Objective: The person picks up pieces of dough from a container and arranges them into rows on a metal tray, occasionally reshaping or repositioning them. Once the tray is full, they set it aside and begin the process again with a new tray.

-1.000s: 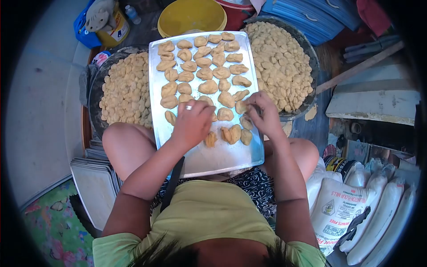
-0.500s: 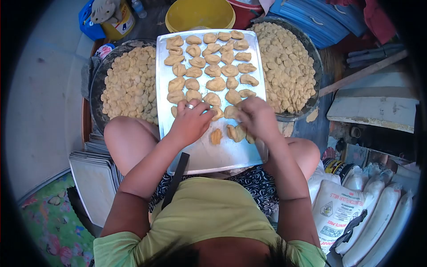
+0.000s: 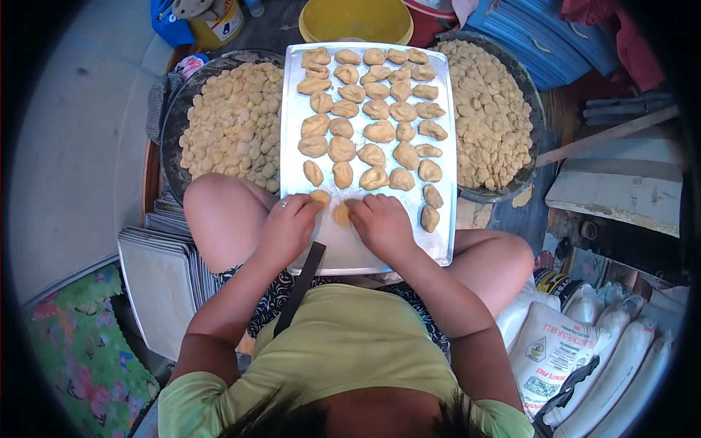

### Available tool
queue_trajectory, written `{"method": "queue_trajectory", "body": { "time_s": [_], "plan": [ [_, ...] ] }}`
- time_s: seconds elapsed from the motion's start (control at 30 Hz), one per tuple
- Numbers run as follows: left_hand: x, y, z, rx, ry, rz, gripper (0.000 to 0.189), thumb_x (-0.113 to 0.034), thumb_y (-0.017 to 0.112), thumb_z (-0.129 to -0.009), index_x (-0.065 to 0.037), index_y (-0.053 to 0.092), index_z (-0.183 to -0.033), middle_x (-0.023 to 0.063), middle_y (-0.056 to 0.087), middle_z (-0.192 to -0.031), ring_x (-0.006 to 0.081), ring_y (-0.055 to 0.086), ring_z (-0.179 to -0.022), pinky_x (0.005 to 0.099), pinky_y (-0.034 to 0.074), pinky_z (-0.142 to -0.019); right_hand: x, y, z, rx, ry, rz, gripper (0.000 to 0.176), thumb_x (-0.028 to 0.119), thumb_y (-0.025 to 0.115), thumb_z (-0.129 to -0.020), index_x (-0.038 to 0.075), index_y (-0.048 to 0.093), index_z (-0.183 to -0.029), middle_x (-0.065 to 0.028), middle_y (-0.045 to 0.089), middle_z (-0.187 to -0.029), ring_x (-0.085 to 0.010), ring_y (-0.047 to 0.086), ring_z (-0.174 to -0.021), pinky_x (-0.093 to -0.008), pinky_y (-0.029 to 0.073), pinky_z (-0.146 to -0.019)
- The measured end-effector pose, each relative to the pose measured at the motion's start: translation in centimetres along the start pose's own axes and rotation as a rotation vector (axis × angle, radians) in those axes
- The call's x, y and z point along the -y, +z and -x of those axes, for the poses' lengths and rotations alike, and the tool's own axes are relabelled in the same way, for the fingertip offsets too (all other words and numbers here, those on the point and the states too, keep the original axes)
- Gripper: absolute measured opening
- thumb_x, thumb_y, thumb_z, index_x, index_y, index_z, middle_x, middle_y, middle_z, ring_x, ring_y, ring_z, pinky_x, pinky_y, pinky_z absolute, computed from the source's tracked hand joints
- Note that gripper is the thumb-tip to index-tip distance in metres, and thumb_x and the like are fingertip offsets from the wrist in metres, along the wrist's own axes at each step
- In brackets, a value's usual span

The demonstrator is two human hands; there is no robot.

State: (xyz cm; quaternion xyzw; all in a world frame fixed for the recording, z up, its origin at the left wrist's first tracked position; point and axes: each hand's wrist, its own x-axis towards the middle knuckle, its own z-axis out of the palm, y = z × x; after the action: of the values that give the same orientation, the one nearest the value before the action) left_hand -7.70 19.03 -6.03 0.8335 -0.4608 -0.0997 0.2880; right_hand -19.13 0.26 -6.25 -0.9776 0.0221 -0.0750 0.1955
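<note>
A metal baking tray (image 3: 365,252) rests across my lap, its far part covered with rows of lumpy tan dough pieces (image 3: 379,131). At the near left of the rows, my left hand (image 3: 287,228) has its fingertips closed on a small dough piece (image 3: 320,197); a ring shows on one finger. Just to its right, my right hand (image 3: 382,225) pinches an orange-tan dough piece (image 3: 342,213) against the tray. Two dough pieces (image 3: 431,217) lie near the right rim, beyond my right hand.
Round dark basins heaped with dough pieces flank the tray, a left basin (image 3: 169,139) and a right basin (image 3: 539,117). A yellow tub (image 3: 354,22) stands behind it. Stacked trays (image 3: 155,285) lean at left, a flour sack (image 3: 555,343) at right. A dark strap (image 3: 301,288) hangs near the tray.
Both hands have come nearer to me on the tray, the right one also moving left. Dough pieces at the near right are now spread apart, and the whole view has shifted slightly.
</note>
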Motion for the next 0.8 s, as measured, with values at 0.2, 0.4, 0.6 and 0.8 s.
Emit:
{"method": "queue_trajectory", "body": {
  "time_s": [0.2,0.4,0.6,0.8],
  "plan": [
    [-1.8,-2.5,-1.7,-0.036,0.084,-0.029,0.025,-0.003,0.062,-0.075,-0.006,0.066,-0.099,0.0089,0.059,-0.105,0.0281,0.055,-0.099,0.0415,0.044,-0.086,0.7,-4.0,0.2,0.043,0.176,-0.007,0.035,0.024,0.072,-0.077,0.012,0.064,-0.108,-0.0078,0.057,-0.094,-0.0266,0.055,-0.092,-0.0381,0.045,-0.078],
    [-2.0,1.1,-3.1,0.018,0.278,-0.164,0.03,-0.012,0.067,-0.074,-0.011,0.065,-0.104,0.0059,0.057,-0.113,0.0246,0.053,-0.104,0.039,0.038,-0.087,-1.7,-2.3,1.0,0.009,0.418,-0.356,0.041,0.028,0.076,-0.074,0.009,0.062,-0.107,-0.0095,0.06,-0.101,-0.0282,0.056,-0.097,-0.04,0.046,-0.078],
    [-4.1,1.2,-4.7,0.085,0.342,0.032,0.032,-0.012,0.068,-0.071,-0.01,0.064,-0.103,0.0039,0.059,-0.111,0.0233,0.053,-0.103,0.0395,0.038,-0.085,-1.4,-3.4,2.0,-0.025,0.22,-0.252,0.052,0.014,0.078,-0.071,0.006,0.054,-0.116,-0.0181,0.062,-0.099,-0.0353,0.06,-0.091,-0.0422,0.049,-0.078],
    [-4.3,2.0,-5.3,0.095,0.283,-0.116,0.025,-0.014,0.067,-0.074,-0.009,0.063,-0.098,0.0038,0.061,-0.108,0.0238,0.053,-0.102,0.0393,0.037,-0.085,-3.7,-5.0,2.7,0.002,0.292,-0.322,0.037,0.004,0.071,-0.073,0.005,0.054,-0.106,-0.018,0.06,-0.102,-0.0374,0.058,-0.094,-0.0433,0.049,-0.078]
  ]
}}
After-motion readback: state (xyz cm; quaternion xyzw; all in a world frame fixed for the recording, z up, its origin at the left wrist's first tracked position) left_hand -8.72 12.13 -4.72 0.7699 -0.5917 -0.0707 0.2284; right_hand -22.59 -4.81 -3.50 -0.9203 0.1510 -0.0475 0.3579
